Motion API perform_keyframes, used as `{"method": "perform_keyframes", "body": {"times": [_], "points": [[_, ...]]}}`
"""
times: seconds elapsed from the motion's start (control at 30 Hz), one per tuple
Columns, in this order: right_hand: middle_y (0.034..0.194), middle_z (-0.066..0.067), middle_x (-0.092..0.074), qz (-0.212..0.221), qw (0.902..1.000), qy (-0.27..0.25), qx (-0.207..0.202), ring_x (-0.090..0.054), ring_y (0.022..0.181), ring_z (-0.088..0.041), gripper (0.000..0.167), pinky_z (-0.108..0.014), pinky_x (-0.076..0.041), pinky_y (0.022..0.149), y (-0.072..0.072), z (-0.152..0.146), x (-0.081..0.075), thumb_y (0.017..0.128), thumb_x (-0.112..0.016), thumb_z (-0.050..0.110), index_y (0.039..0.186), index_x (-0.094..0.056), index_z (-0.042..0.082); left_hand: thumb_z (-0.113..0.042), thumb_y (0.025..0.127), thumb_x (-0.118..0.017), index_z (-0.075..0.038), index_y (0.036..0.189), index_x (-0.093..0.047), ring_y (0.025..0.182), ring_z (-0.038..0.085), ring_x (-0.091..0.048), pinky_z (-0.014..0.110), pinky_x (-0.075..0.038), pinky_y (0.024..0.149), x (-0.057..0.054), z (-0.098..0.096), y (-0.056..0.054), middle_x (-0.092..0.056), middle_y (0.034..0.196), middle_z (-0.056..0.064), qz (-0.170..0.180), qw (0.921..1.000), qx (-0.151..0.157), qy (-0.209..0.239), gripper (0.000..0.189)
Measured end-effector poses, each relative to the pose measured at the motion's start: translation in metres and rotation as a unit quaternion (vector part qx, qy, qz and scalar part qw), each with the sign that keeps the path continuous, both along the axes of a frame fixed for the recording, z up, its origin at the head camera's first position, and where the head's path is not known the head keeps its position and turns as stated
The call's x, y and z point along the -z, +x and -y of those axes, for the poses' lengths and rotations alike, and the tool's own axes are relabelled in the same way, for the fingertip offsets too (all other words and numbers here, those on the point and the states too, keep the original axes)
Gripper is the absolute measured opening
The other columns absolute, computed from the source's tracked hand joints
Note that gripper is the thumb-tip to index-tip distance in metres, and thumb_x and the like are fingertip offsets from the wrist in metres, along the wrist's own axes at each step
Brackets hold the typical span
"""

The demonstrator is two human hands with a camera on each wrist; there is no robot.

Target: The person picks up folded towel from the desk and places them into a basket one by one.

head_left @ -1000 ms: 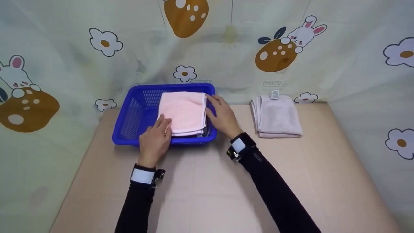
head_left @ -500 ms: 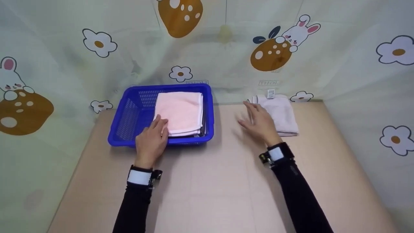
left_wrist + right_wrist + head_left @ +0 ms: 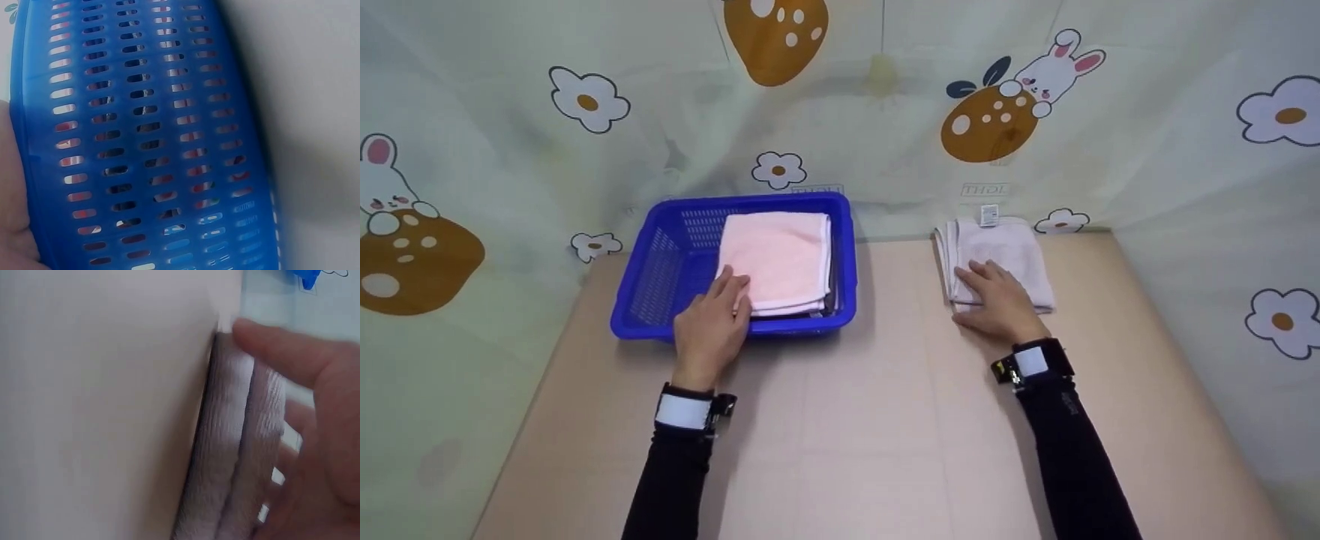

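In the head view, a folded pink towel point(image 3: 777, 259) with white edging lies in the right part of a blue plastic basket point(image 3: 624, 326). My left hand point(image 3: 711, 326) reaches over the basket's front rim, its relaxed fingertips on the towel's near left corner. At the right, my right hand point(image 3: 997, 304) rests on a folded pale grey towel point(image 3: 1012, 251), fingers across its top and thumb by its front edge. Close up in the right wrist view, the thumb point(image 3: 281, 354) extends along the corner of the towel's layered fold point(image 3: 225, 433). The left wrist view shows the basket's slotted wall point(image 3: 146, 135).
The beige table point(image 3: 855, 420) runs against a patterned curtain point(image 3: 885, 112) at the back and both sides. A white label point(image 3: 989, 216) sticks up from the grey towel's far edge. Something dark point(image 3: 830, 302) peeks from under the pink towel's right side.
My right hand has left the pink towel's right side, moved right, and come down on the grey towel. My left hand has stayed at the pink towel's corner.
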State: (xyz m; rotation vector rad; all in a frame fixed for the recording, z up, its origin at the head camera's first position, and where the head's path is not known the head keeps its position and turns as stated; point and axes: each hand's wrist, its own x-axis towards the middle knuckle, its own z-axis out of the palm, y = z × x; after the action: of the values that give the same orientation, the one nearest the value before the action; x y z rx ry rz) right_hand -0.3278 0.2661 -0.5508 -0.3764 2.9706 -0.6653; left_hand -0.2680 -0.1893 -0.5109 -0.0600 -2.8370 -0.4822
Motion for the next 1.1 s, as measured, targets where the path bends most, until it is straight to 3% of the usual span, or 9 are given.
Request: {"method": "perform_keyframes", "body": {"times": [0.27,0.5,0.73,1.1], "points": [[0.162,-0.021,-0.040,-0.006,0.9999,0.004,-0.008,-0.029,0.152,-0.048,0.064,-0.062,-0.027,0.122,0.003,0.002,-0.003,0.091,-0.073,0.015,0.151,-0.052,0.008,-0.037,0.105,-0.048,-0.019,0.139,-0.064,0.098,0.047,-0.068,0.055,-0.055,0.071,0.000,0.000,0.000,-0.053,0.156,0.008,-0.003,1.0000,0.001,-0.001,0.042],[0.160,-0.021,-0.043,-0.013,0.9992,0.028,-0.025,-0.035,0.149,-0.049,0.052,-0.063,-0.031,0.119,0.012,0.020,-0.009,0.098,-0.069,0.020,0.148,-0.057,0.012,-0.038,0.106,-0.047,-0.019,0.141,-0.063,0.100,0.047,-0.068,0.055,-0.055,0.072,-0.001,0.001,0.000,-0.051,0.158,0.008,0.008,0.9999,-0.003,-0.006,0.043],[0.158,-0.022,-0.044,-0.016,0.9972,0.046,-0.058,-0.039,0.146,-0.050,0.051,-0.063,-0.034,0.117,0.031,0.060,-0.015,0.099,-0.069,0.026,0.147,-0.057,0.014,-0.036,0.106,-0.048,-0.018,0.140,-0.063,0.099,0.048,-0.068,0.056,-0.055,0.071,-0.001,0.001,0.000,-0.052,0.157,0.009,0.000,1.0000,0.002,-0.002,0.042],[0.148,-0.030,-0.053,-0.072,0.9869,0.089,-0.113,-0.052,0.133,-0.055,0.046,-0.061,-0.044,0.110,0.070,0.123,-0.016,0.098,-0.070,0.025,0.141,-0.063,0.010,-0.036,0.106,-0.047,-0.019,0.139,-0.063,0.095,0.045,-0.068,0.052,-0.053,0.067,0.000,0.000,0.000,-0.052,0.156,0.008,-0.003,1.0000,0.003,-0.001,0.041]]}}
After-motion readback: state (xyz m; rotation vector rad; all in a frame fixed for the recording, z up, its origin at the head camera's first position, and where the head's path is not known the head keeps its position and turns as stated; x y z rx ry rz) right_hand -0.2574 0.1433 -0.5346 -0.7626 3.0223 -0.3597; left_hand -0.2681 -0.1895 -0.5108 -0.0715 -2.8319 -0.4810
